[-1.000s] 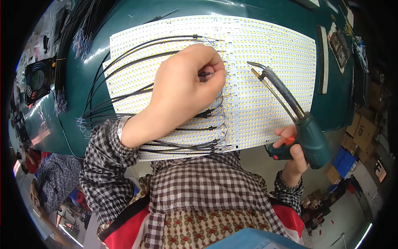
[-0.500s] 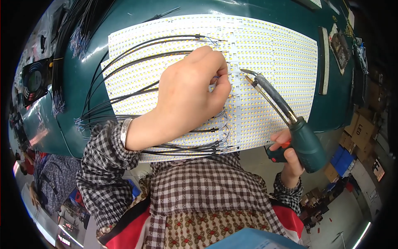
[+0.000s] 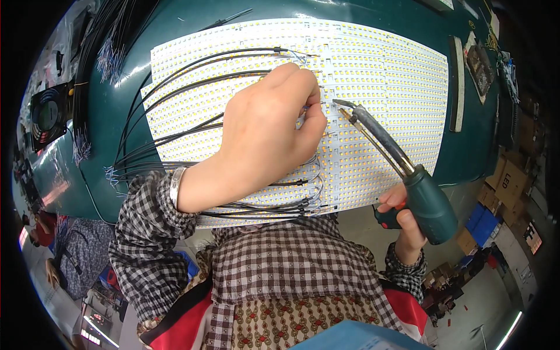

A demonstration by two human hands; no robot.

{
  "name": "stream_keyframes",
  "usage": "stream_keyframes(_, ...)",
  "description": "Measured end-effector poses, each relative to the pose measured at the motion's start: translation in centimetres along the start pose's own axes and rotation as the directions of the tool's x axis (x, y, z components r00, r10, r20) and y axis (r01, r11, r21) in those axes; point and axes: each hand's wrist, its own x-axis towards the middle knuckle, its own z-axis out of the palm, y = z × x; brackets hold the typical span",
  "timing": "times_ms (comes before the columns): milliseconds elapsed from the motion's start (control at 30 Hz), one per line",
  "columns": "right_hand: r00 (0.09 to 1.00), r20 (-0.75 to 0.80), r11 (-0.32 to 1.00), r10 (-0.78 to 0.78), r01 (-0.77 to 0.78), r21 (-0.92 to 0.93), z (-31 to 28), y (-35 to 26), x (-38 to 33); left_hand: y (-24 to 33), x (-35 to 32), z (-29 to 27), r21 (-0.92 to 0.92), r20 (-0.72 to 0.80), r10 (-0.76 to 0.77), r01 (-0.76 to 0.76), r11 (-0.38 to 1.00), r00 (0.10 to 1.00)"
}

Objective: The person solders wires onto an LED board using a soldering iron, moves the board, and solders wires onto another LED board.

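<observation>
White LED strip panels (image 3: 402, 87) lie side by side, dotted with rows of small yellow chips. Over their middle, my left hand (image 3: 265, 122) pinches a thin wire (image 3: 305, 108) between thumb and fingertips; most of that wire is hidden by the hand. In my right hand (image 3: 410, 230) is a green soldering gun (image 3: 433, 204), gripped by its handle. Its bent tip (image 3: 338, 102) is at the panels' central seam, just right of my left fingertips; whether it touches is unclear. Black cables (image 3: 198, 60) run across the panels' left half, their thin stripped ends near the seam.
The panels rest on a green tabletop (image 3: 233, 14). Bundles of black cable (image 3: 111, 52) and a small black fan (image 3: 51, 116) occupy the left side. A long bar (image 3: 456, 84) and a dark, stained block (image 3: 479, 67) lie at right. Another person's hand (image 3: 52, 274) shows at lower left.
The soldering gun's tip has moved slightly left and down, closer to my left fingertips. My left hand keeps its pinch almost in place. At lower left, the other person's hand has shifted.
</observation>
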Motion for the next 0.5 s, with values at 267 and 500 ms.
stream_keyframes(267,1.000,0.020,1.000,-0.013,0.013,-0.005,-0.02,0.20,0.16,-0.07,0.22,0.01,-0.039,-0.001,0.005,-0.005,0.999,1.000)
stream_keyframes(500,1.000,0.022,1.000,-0.018,0.018,0.025,0.10,0.22,0.26,0.15,0.50,-0.20,-0.065,0.026,-0.049,0.051,0.997,0.998)
